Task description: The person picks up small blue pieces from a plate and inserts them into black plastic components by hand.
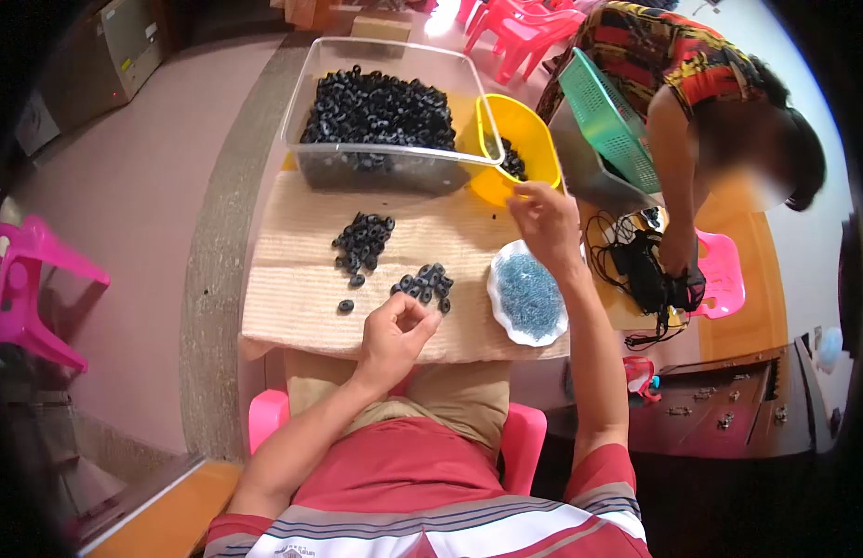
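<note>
The head view looks down across the table.

Ring piles lie on the table before the bin, left of the dish; the tub seemingly holds loose parts.

Anything in the pinch of the left grip is too small to tell, and the blurred right grip leaves its hold equally unclear. Just nearer than the right grip, the right wrist covers part of the white bowl's rim; the blue pieces inside are too fine to tell singly. Beyond that grip, the yellow bin partly hides its black pieces. Farther off, pink seats are cut by the top edge; rightward, the co-worker's head is partly blurred.
</note>
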A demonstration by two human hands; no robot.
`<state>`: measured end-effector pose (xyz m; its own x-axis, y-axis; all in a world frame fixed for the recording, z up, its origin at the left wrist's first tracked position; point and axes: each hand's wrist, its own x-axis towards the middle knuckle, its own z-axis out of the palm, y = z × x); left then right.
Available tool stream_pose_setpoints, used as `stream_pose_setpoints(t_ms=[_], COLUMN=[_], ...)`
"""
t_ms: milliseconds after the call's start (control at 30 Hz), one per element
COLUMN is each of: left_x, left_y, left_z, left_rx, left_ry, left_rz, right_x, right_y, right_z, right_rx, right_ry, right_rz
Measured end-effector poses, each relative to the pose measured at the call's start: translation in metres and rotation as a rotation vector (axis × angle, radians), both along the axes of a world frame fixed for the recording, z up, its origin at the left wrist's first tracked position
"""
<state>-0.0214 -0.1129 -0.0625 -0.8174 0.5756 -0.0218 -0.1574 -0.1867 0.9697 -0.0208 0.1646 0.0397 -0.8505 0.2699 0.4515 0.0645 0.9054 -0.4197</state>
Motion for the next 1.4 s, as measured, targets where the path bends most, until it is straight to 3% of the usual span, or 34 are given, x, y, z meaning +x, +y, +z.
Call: stream_pose_setpoints(t_ms=[33,100,233,367,967,1067,1400], left_x=[0.001,0.002,-0.001,-0.003,-0.060,-0.059,-0.057], left_y=[0.001,-0.001,-0.004,-0.001,-0.027,-0.027,-0.027], left_z=[-0.004,0.003,0.008,0.002,0.012,0.014,0.017], left_rx=[0.010,-0.003,-0.046,0.011,0.166,0.189,0.233], left_ry=[0.005,0.002,-0.005,-0.025,-0.056,-0.078,-0.112], left_rz=[-0.001,-0.007,-0.012,0.039,0.486,0.475,0.449], right_x=[0.005,0.011,0.012,0.007,-0.007,-0.011,0.003], right_y=[-0.011,-0.043,-0.068,-0.073,-0.096,-0.097,-0.127], right_z=[-0.008,-0.008,-0.017,-0.028,-0.034,-0.038,-0.031], right_rx=[-0.075,-0.217,0.059,0.140,0.180,0.202,0.222], right_ry=[-0.022,-0.313,-0.487,-0.614,-0.558,-0.636,-0.453], right_rz=[0.075,0.131,0.315,0.335,0.405,0.409,0.529])
